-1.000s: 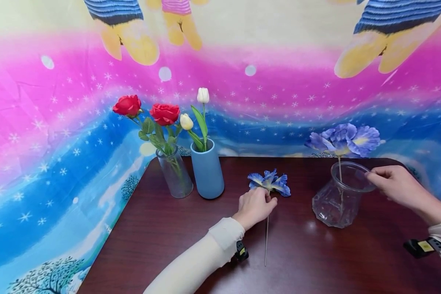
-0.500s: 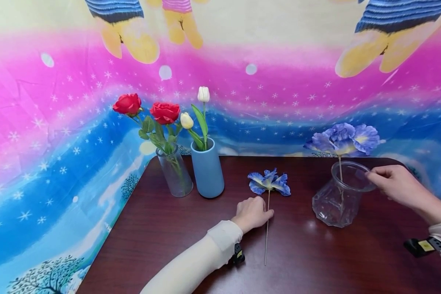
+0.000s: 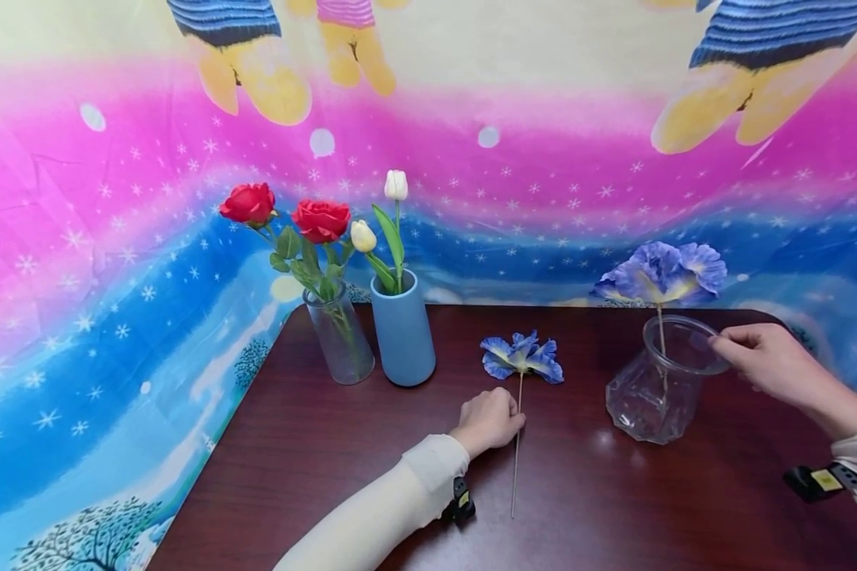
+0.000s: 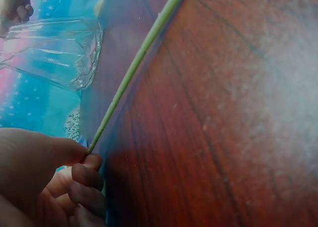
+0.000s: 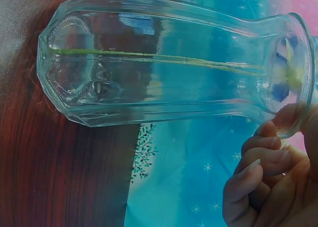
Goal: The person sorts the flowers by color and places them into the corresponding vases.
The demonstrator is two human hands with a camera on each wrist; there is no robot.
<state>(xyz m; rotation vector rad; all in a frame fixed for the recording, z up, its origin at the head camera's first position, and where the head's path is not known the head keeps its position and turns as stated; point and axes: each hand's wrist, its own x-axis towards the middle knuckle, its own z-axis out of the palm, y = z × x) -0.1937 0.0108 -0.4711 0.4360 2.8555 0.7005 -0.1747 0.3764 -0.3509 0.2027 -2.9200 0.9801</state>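
Observation:
On the table lies a blue artificial iris [image 3: 521, 357] with a long thin stem. My left hand [image 3: 489, 420] pinches that stem [image 4: 131, 70] between thumb and forefinger, some way below the bloom. At the right, my right hand [image 3: 771, 361] grips the rim of a clear faceted glass vase [image 3: 636, 408], thumb over the lip, as the right wrist view shows. One purple-blue iris [image 3: 660, 274] stands in this vase, its stem [image 5: 174, 59] reaching down to the glass bottom. The vase looks tilted to the right in the head view.
A clear glass vase [image 3: 346, 357] with red roses [image 3: 320, 220] stands at the back left. Beside it is a blue vase [image 3: 405, 341] holding white tulips [image 3: 396, 185]. The dark wooden table [image 3: 314, 468] ends at a printed cloth backdrop [image 3: 543, 174].
My left hand has slid down the stem, away from the bloom, and now pinches it lower. The stem's lower end has shifted slightly left. My right hand stays on the vase rim.

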